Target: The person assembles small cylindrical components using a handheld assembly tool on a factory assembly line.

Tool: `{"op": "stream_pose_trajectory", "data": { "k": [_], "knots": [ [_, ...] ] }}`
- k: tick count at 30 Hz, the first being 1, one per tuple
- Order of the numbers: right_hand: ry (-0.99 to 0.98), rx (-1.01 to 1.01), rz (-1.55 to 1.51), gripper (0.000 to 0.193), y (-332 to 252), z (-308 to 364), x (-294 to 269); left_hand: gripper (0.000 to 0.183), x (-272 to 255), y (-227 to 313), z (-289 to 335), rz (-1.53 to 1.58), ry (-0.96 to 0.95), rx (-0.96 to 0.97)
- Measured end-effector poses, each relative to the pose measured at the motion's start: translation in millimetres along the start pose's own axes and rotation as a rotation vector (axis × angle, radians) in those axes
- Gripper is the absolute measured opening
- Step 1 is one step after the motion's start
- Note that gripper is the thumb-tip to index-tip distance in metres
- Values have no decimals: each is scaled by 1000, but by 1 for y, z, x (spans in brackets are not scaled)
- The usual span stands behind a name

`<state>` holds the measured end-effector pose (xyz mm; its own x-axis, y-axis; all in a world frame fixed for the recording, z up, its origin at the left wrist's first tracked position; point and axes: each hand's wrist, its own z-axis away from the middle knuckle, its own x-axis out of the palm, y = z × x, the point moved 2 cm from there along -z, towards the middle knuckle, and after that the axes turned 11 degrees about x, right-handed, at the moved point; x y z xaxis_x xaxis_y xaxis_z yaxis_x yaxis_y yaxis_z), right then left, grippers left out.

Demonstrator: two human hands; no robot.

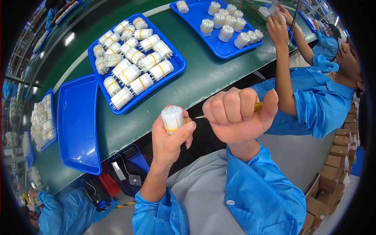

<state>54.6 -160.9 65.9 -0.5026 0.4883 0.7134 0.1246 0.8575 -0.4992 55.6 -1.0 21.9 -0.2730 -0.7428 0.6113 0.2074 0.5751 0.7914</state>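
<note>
A green workbench [203, 76] runs across a workshop; the person's left hand [167, 137] has its fingers and thumb clamped around a white cylindrical bundle [172, 117] with a yellow band, raised off the bench, its ribbed end uppermost; at three o'clock from that bundle the right hand [239, 113] is curled into a fist, fingers together around a slim tool [258, 106] with a yellowish handle, its pointed metal tip aimed at nine o'clock, just beside the left hand.

At eleven o'clock a blue tray [181, 64] holds many similar banded bundles, mostly lying on their sides; at one o'clock a second blue tray [192, 19] carries others, mostly upright; at nine o'clock lies a plain blue tray [78, 125], with a bundle-filled tray [54, 109] beyond it; near three o'clock sits a co-worker [319, 96] in blue, hands raised; at four o'clock stand cardboard boxes [327, 182].
</note>
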Motion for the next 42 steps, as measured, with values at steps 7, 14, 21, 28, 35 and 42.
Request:
{"op": "stream_pose_trajectory", "data": {
  "k": [7, 14, 21, 28, 35, 42],
  "knots": [
    [-90, -29, -6, 61, 14, -6, 6, 26, 3, -2, 8, -125, -5, -107],
    [-148, 152, 72, 60, 17, -5, -7, 28, -1, -6, 8, -348, -5, -63],
    [-85, 41, -10, 62, 12, 1, 0, 32, 2, 4, 8, -264, 51, -24],
    [-87, 33, 7, 61, 24, 2, 4, 26, -3, -2, 10, -515, 19, 18],
    [-109, 168, 70, 58, 27, 3, -5, 30, -6, -1, 8, -792, -4, 114],
    [-53, 94, -27, 58, 22, 9, -4, 34, -12, -5, 12, -597, 30, 51]
  ]
}}
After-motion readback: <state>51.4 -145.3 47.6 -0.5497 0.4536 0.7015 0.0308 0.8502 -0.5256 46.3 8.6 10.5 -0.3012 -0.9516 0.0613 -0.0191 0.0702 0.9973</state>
